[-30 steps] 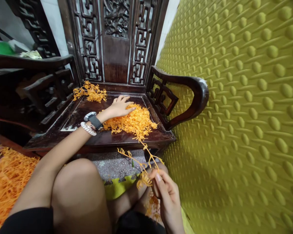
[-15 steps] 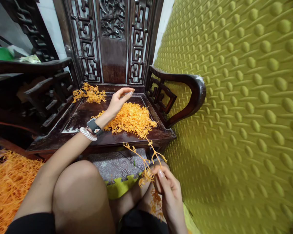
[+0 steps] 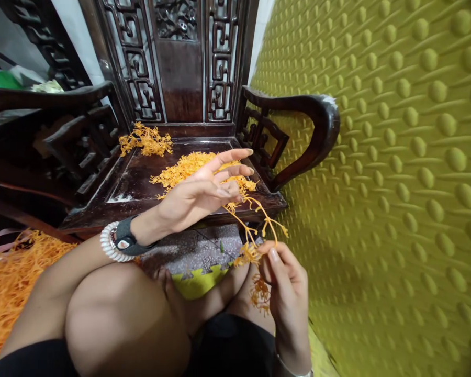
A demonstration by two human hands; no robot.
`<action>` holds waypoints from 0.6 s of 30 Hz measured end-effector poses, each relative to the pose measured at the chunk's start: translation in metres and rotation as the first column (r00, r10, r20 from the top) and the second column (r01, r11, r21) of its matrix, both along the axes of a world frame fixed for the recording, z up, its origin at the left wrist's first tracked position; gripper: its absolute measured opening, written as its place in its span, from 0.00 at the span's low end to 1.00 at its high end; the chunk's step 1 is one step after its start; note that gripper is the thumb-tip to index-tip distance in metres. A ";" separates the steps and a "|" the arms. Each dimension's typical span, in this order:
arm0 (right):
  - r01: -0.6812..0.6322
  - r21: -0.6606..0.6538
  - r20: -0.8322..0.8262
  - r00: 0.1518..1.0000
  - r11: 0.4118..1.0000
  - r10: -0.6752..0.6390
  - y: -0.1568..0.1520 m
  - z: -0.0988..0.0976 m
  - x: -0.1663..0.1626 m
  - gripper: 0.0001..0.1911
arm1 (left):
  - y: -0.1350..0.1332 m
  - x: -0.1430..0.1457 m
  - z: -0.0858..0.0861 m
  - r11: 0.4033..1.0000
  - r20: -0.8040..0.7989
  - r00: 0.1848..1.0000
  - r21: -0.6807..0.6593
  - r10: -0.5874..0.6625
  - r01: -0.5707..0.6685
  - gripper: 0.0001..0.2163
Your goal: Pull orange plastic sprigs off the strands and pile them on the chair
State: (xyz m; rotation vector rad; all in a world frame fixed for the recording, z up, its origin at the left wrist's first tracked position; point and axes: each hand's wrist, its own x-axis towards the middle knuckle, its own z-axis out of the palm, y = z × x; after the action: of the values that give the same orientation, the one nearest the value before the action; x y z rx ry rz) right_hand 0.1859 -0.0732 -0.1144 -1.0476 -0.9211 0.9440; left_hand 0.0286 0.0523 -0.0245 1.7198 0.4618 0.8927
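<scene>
My right hand (image 3: pixel 286 283), at the lower right, pinches thin orange plastic sprigs (image 3: pixel 272 228) between thumb and forefinger. Branched stems rise from the pinch, and curled orange tips (image 3: pixel 260 290) hang below it. My left hand (image 3: pixel 208 191) reaches over the front of the chair seat, index and middle fingers stretched out and apart. Its thumb side is close to the upper ends of the stems; whether it touches them I cannot tell. Behind it, partly covered, lies a heap of small orange plastic pieces (image 3: pixel 188 166).
The dark carved wooden chair (image 3: pixel 121 180) has a smaller orange bunch (image 3: pixel 147 140) at its seat's back left. A curved armrest (image 3: pixel 317 141) stands at right, beside a yellow-green studded mat (image 3: pixel 396 209). A large orange tangled pile (image 3: pixel 19 293) lies at lower left.
My left hand has come from over the heap toward me and rightward, its fingers spreading near the stems. My right hand has risen slightly, still pinching the sprigs.
</scene>
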 end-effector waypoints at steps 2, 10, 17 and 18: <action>-0.002 0.009 0.007 1.000 1.000 0.002 -0.002 0.001 0.000 0.11 | -0.003 -0.003 0.003 0.997 0.041 0.999 -0.079 0.007 -0.004 0.24; -0.031 -0.035 0.081 0.996 0.999 0.034 -0.011 0.000 -0.003 0.11 | -0.009 -0.006 0.006 0.931 0.334 0.941 -0.324 -0.052 0.166 0.20; -0.058 -0.023 0.076 0.995 0.998 0.059 -0.011 -0.001 -0.002 0.10 | -0.014 -0.006 0.003 0.895 0.443 0.890 -0.344 -0.113 0.285 0.19; -0.062 -0.031 0.074 0.995 0.998 0.064 -0.011 -0.001 -0.002 0.10 | -0.014 -0.007 0.002 0.900 0.436 0.893 -0.334 -0.116 0.280 0.19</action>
State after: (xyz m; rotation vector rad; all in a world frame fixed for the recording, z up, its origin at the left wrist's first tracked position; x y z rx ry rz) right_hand 0.1836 -0.0838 -0.1157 -1.0898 -1.0099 0.9783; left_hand 0.0215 0.0382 -0.0221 1.1504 0.1577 0.9065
